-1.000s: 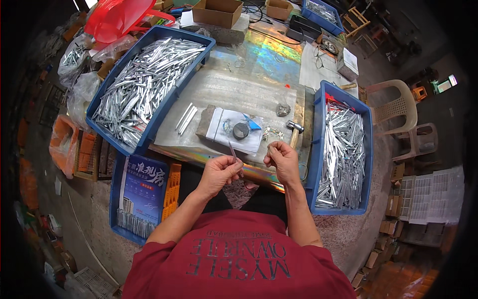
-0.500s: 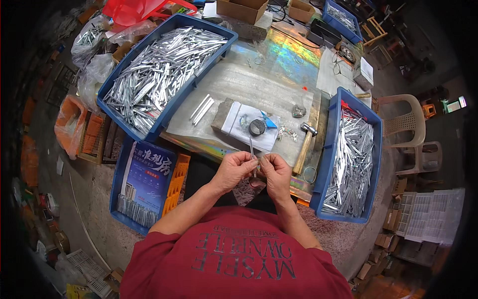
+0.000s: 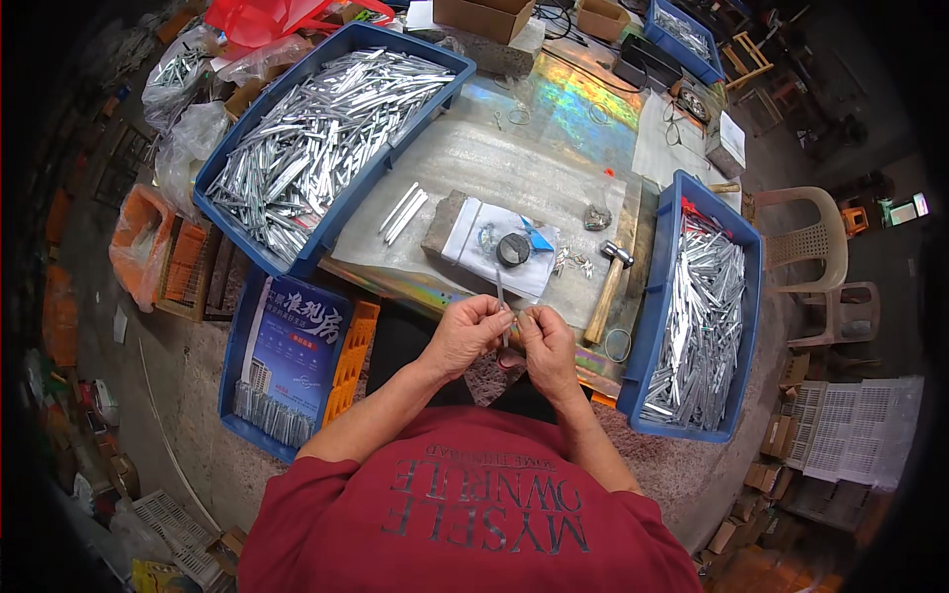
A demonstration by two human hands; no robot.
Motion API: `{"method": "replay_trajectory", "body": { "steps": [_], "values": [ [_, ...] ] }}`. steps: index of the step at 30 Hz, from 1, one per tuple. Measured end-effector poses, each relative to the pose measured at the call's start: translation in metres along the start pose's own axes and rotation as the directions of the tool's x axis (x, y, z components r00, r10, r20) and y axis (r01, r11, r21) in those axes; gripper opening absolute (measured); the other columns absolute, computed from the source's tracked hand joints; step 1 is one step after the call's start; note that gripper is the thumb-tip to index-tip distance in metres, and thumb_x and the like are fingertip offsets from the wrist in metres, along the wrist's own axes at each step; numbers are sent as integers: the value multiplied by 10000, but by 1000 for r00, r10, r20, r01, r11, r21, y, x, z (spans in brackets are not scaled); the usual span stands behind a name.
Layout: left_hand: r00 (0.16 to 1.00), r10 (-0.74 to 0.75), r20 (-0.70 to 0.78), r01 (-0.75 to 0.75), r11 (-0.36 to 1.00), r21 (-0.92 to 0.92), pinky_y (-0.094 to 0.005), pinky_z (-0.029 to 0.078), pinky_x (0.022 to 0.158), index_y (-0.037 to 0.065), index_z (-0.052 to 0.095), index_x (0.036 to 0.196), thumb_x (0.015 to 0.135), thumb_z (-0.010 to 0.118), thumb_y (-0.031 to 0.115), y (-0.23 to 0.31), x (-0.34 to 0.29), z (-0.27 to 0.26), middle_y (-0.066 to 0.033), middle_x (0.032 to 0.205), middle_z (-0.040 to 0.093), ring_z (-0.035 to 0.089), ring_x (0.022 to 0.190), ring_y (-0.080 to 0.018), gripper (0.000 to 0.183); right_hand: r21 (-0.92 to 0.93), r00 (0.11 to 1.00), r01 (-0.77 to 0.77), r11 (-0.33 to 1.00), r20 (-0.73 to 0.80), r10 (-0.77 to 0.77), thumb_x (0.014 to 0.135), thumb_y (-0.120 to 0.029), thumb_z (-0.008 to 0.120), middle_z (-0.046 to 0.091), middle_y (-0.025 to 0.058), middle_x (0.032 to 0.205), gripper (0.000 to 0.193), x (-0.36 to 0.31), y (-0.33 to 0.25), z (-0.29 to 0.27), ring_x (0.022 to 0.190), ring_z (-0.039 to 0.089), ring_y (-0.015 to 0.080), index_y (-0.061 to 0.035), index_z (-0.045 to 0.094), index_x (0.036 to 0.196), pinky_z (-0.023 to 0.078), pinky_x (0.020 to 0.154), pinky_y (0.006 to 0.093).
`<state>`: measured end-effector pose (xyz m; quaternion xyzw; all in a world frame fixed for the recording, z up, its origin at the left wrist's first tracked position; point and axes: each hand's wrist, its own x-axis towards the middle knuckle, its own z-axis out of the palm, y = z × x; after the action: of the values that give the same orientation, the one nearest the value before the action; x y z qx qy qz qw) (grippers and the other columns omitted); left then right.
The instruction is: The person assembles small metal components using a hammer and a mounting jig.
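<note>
Near the table's front edge, my left hand pinches a thin metal strip that points away from me. Close beside it, my right hand is closed in a pinch; whatever lies between its fingertips is too small to make out. Just beyond the hands, a dark round pot rests on white paper over a stone block. A blue folded piece and small metal bits lie by it. To the right is a hammer with a wooden handle.
Blue bins full of metal strips, a left bin and a right bin, flank the work spot. Several loose strips lie on the table. A lower blue bin stands left of me, and a plastic chair at right.
Both hands stay almost in the same place, with the metal strip still in the left one. The whole view has shifted very slightly.
</note>
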<state>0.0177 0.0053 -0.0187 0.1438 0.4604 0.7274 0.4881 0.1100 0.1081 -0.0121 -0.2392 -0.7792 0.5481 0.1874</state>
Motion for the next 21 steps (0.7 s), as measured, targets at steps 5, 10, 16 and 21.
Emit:
{"method": "replay_trajectory", "body": {
  "steps": [5, 10, 16, 21],
  "values": [
    [988, -10, -154, -18, 983, -182, -145, 364, 395, 41, 534, 808, 781, 557, 137, 1, 3, -4, -17, 674, 557, 506, 530, -52, 102, 519, 933, -356, 778, 156, 323, 845, -206, 450, 434, -20, 570, 202, -7, -3, 5, 497, 373, 45, -42, 482, 733, 290, 450, 182],
    [974, 25, -226, -84, 963, -255, -148, 358, 409, 36, 540, 786, 775, 571, 163, 4, 2, 0, -32, 683, 569, 488, 510, -52, 131, 588, 927, -371, 719, 192, 322, 851, -221, 438, 414, -30, 558, 207, -9, -7, 11, 488, 355, 37, -63, 459, 718, 277, 451, 170],
    [975, 33, -222, -93, 960, -265, -153, 385, 437, 33, 543, 792, 772, 573, 157, 6, 0, 4, -47, 730, 581, 510, 563, -59, 128, 636, 942, -328, 699, 162, 295, 844, -190, 450, 442, -2, 551, 176, -7, -3, 13, 445, 399, 60, -52, 457, 736, 325, 397, 184],
    [971, 45, -236, -111, 955, -275, -162, 387, 440, 36, 539, 806, 775, 565, 145, 2, 1, 3, -57, 733, 582, 517, 562, -74, 117, 666, 938, -329, 670, 150, 312, 844, -186, 453, 444, -7, 569, 167, -7, -7, 16, 453, 401, 58, -55, 459, 739, 314, 397, 180]
  ]
}}
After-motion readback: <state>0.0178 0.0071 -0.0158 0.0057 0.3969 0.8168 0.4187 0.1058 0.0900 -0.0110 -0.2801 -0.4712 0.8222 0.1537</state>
